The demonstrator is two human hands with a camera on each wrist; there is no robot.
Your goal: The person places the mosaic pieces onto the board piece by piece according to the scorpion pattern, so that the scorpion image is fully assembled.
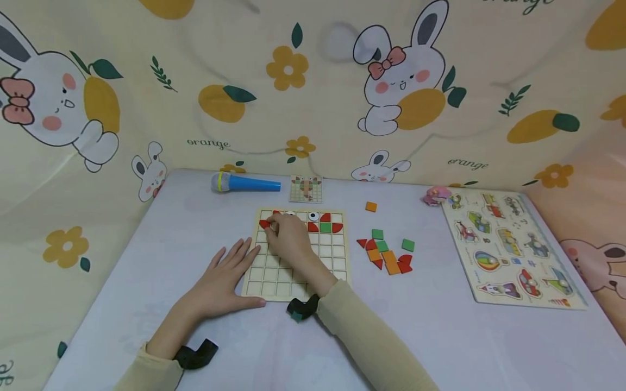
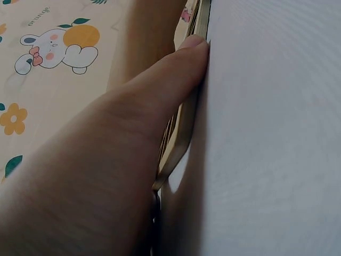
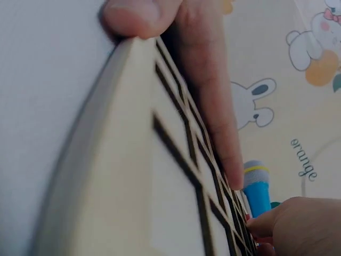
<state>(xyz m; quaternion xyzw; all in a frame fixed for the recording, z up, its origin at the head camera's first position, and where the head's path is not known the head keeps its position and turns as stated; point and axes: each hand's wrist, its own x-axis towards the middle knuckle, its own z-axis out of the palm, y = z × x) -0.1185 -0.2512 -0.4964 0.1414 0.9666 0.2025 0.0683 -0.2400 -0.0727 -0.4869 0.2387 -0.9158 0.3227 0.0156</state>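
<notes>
A square wooden grid board [image 1: 270,275] lies on the white table. Along its upper rows sit red quarter-round pieces [image 1: 337,227], a green square [image 1: 325,227] and round eye pieces [image 1: 313,216]. My right hand [image 1: 293,239] reaches over the board to its upper left, thumb and fingertips pinching a red piece [image 1: 264,224] over the left column. The hand hides several squares beneath it. My left hand [image 1: 225,282] lies spread at the board's lower left, fingertips on the left edge. Its thumb [image 2: 194,53] lies against the near edge.
Loose red, green and orange pieces [image 1: 390,260] lie right of the board, with one orange square [image 1: 371,207] farther back. Behind the board are a pattern card [image 1: 306,189] and a toy microphone [image 1: 249,183]. A picture puzzle board [image 1: 513,250] and a pink object [image 1: 436,195] are at right.
</notes>
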